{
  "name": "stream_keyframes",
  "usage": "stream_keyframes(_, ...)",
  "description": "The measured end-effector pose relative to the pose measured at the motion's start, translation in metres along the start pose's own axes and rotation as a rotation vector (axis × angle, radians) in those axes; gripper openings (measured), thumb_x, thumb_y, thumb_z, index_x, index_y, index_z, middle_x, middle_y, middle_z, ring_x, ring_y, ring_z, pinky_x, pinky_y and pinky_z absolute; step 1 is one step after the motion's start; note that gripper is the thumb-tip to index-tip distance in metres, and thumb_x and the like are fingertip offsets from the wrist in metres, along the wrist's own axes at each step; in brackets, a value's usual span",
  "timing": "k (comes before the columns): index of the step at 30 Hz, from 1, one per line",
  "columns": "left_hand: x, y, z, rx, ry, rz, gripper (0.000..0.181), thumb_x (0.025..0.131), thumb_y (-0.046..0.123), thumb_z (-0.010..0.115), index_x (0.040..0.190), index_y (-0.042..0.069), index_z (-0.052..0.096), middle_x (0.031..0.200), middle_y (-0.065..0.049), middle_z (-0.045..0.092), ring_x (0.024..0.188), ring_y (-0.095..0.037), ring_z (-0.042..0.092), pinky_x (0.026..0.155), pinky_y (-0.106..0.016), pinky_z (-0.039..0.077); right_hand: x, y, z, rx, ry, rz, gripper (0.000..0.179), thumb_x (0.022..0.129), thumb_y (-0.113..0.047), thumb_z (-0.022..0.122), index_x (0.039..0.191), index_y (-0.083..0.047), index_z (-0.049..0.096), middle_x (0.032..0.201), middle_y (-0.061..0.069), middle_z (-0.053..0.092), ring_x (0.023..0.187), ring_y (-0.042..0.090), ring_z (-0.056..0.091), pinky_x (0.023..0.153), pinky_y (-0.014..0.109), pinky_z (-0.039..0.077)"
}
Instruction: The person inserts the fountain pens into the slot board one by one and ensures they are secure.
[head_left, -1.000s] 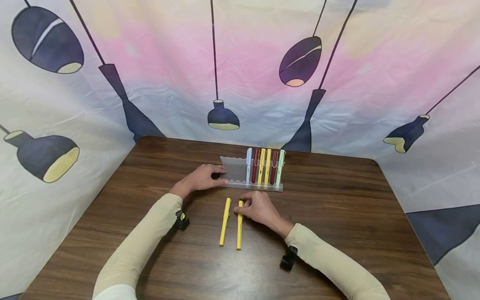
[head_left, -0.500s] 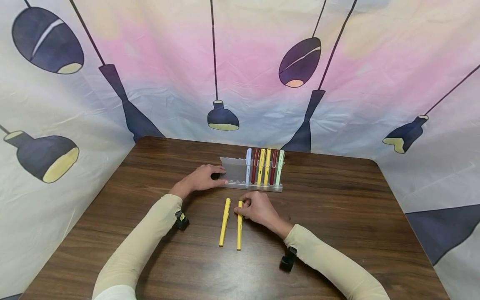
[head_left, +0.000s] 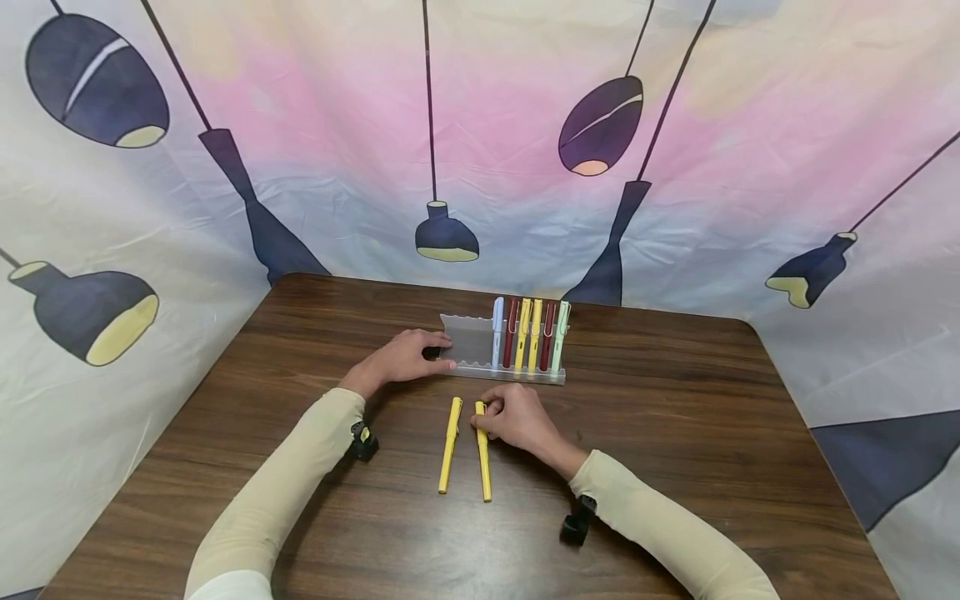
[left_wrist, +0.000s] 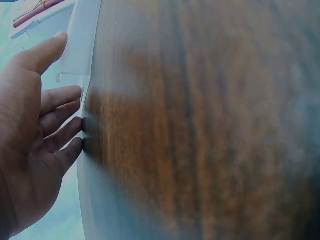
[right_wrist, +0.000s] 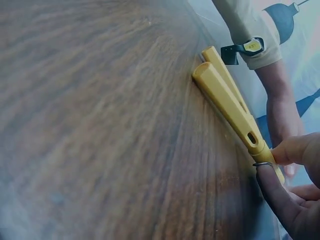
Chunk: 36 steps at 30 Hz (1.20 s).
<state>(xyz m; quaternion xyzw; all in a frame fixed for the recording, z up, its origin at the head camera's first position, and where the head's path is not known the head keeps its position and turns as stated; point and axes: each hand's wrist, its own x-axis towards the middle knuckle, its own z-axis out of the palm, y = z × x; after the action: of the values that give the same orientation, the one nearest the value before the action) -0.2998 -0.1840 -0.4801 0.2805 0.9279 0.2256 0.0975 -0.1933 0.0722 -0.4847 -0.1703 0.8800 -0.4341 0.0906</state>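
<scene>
My right hand (head_left: 517, 417) pinches the capped end of a yellow fountain pen (head_left: 484, 475) between thumb and fingers, over the table. To its left lies a second yellow fountain pen (head_left: 449, 450), clip toward the right. At the back, a clear pen rack (head_left: 472, 343) bears several upright pens on its right part: a pale blue pen (head_left: 497, 333), dark red ones, yellow ones and a pale green pen (head_left: 559, 337). My left hand (head_left: 405, 354) rests at the rack's left end. In the left wrist view its fingers (left_wrist: 70, 135) are relaxed and its thumb reaches over the rack.
The brown wooden table (head_left: 675, 400) has its back edge against a printed cloth backdrop (head_left: 337, 167) with painted lamps. A black wrist camera (head_left: 576, 518) sits by the right sleeve and another black camera (head_left: 365, 443) by the left one.
The lower end of the yellow fountain pen in my right hand has swung slightly to the right, so it now slants. The left hand and the rack have not moved.
</scene>
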Motion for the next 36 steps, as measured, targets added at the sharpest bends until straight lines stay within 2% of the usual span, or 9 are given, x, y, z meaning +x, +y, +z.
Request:
stream_keyframes(9, 0.000, 0.000, -0.001, 0.003, -0.001, 0.001, 0.067, 0.097, 0.058, 0.061, 0.143, 0.008, 0.061, 0.153, -0.013, 0.051, 0.144, -0.034, 0.044, 0.116, -0.055, 0.036, -0.002, -0.007, -0.010, 0.019, -0.011, -0.018, 0.028, 0.087, -0.016, 0.081, 0.110, -0.001, 0.076, 0.072, -0.007, 0.072, 0.058, 0.008, 0.068, 0.055, 0.027, 0.056)
stream_keyframes(19, 0.000, 0.002, -0.001, -0.001, -0.005, -0.004, 0.067, 0.097, 0.057, 0.062, 0.143, 0.007, 0.061, 0.153, -0.014, 0.051, 0.144, -0.034, 0.045, 0.116, -0.054, 0.037, 0.000, -0.013, -0.021, 0.119, -0.002, -0.032, 0.029, 0.086, -0.010, 0.082, 0.110, 0.002, 0.073, 0.087, 0.006, 0.074, 0.065, 0.011, 0.070, 0.056, 0.029, 0.059)
stream_keyframes(25, -0.001, 0.001, -0.001, 0.000, -0.002, 0.008, 0.067, 0.098, 0.057, 0.062, 0.142, 0.007, 0.061, 0.153, -0.014, 0.052, 0.143, -0.034, 0.046, 0.115, -0.054, 0.038, 0.000, -0.014, -0.027, 0.109, -0.007, -0.023, 0.030, 0.088, -0.012, 0.081, 0.114, -0.001, 0.071, 0.084, 0.003, 0.076, 0.062, 0.012, 0.071, 0.057, 0.030, 0.058)
stream_keyframes(31, 0.000, 0.000, 0.000, 0.001, 0.000, 0.008, 0.067, 0.098, 0.057, 0.061, 0.142, 0.007, 0.061, 0.153, -0.014, 0.052, 0.143, -0.034, 0.046, 0.115, -0.053, 0.038, 0.001, -0.018, -0.032, 0.128, 0.019, -0.019, 0.031, 0.089, -0.013, 0.080, 0.116, -0.004, 0.070, 0.084, 0.003, 0.077, 0.067, 0.020, 0.074, 0.059, 0.030, 0.058)
stream_keyframes(36, 0.001, -0.001, 0.001, -0.003, 0.003, -0.002, 0.066, 0.097, 0.057, 0.062, 0.142, 0.008, 0.061, 0.153, -0.013, 0.052, 0.144, -0.033, 0.045, 0.116, -0.053, 0.038, 0.003, -0.022, -0.039, 0.099, 0.061, -0.022, 0.030, 0.089, -0.018, 0.081, 0.116, -0.010, 0.071, 0.085, 0.000, 0.077, 0.067, 0.015, 0.073, 0.060, 0.031, 0.056)
